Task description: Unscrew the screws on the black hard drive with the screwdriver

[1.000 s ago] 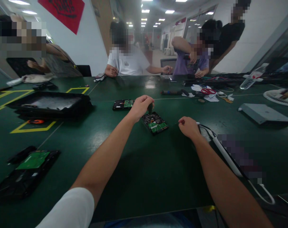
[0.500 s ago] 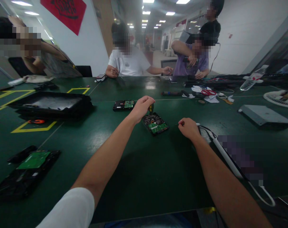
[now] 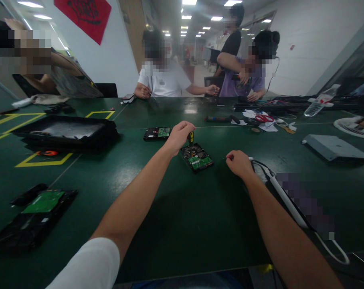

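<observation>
Your station is a dark green tabletop [image 3: 182,228] with a glossy surface, thin pale seams and yellow line markings [image 3: 43,163] at its left side. Beyond it, to your left, note a white wall [image 3: 117,60] bearing a red paper sheet [image 3: 85,18] with dark lettering, set at a tilt. A tan panel [image 3: 130,32] adjoins this wall. Directly ahead, you face a long, hazy corridor lit by rows of rectangular ceiling lights [image 3: 189,2]. A black chair [image 3: 106,90] stands at the far edge. To your right, a plain white wall [image 3: 305,44] meets a dark, slanted panel [image 3: 347,52].
</observation>
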`<state>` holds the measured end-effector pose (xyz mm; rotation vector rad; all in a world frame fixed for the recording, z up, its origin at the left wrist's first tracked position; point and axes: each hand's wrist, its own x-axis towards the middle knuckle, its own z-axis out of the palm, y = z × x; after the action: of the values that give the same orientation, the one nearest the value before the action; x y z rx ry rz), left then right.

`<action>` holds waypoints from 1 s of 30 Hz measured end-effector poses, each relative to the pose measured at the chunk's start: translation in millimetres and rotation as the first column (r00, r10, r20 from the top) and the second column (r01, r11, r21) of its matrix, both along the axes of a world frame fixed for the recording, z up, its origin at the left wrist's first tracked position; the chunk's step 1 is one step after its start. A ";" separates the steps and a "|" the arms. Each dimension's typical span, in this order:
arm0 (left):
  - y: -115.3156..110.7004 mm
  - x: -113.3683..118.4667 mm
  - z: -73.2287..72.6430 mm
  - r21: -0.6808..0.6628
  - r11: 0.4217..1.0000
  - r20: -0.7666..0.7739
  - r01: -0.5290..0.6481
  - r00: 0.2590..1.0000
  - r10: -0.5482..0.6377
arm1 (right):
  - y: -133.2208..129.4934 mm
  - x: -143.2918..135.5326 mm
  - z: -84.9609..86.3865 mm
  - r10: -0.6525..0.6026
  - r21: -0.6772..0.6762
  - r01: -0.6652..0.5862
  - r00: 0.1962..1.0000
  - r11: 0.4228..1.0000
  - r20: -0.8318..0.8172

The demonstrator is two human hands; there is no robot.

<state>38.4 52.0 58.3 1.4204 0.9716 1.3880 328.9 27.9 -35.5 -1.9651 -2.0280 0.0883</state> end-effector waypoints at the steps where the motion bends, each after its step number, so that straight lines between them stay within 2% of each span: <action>1: -0.6 -0.2 1.1 0.001 1.000 -0.012 -0.013 1.000 0.013 | 0.1 0.1 -0.1 0.001 -0.001 -0.001 1.000 1.000 0.000; 3: -2.0 -0.7 3.0 -0.015 1.000 0.006 0.010 1.000 -0.010 | 0.3 0.2 -0.4 0.002 -0.007 -0.002 1.000 1.000 0.001; 9: -4.2 -2.4 2.4 -0.082 0.978 0.174 0.191 0.969 -0.175 | 0.5 -0.3 -1.0 -0.011 -0.010 0.011 1.000 1.000 0.014; 11: -3.5 -2.2 1.5 -0.065 0.984 0.158 0.165 0.976 -0.153 | 0.3 -0.9 -0.8 -0.012 0.000 0.012 1.000 1.000 0.028; 14: -1.6 -1.6 0.4 -0.043 0.998 0.036 0.052 0.998 -0.050 | -0.2 -1.7 -0.1 -0.011 0.010 0.011 1.000 1.000 0.028; 17: -0.5 -1.5 0.6 -0.024 1.000 -0.044 -0.007 0.999 0.006 | -0.6 -1.7 0.5 -0.018 0.004 0.018 1.000 1.000 0.026; 20: -2.0 -1.7 2.9 -0.012 1.000 -0.041 0.011 0.999 -0.012 | -1.2 -1.3 0.9 -0.014 0.007 0.014 1.000 1.000 0.027; 26: -5.7 -0.9 4.8 -0.076 0.987 0.068 0.144 0.988 -0.139 | -1.3 -0.2 0.7 -0.014 0.004 0.014 1.000 1.000 0.015; 28: -4.4 -0.2 3.0 -0.073 0.988 0.071 0.138 0.989 -0.133 | -1.0 0.0 0.4 -0.017 0.006 0.017 1.000 1.000 0.007; 30: -2.7 0.3 1.4 -0.052 0.995 0.029 0.083 0.996 -0.082 | -0.7 0.3 0.2 -0.023 0.007 0.023 1.000 1.000 0.012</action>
<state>38.7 49.4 59.7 1.3837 0.9164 1.3079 329.2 27.2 -35.3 -1.9890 -2.0099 0.0636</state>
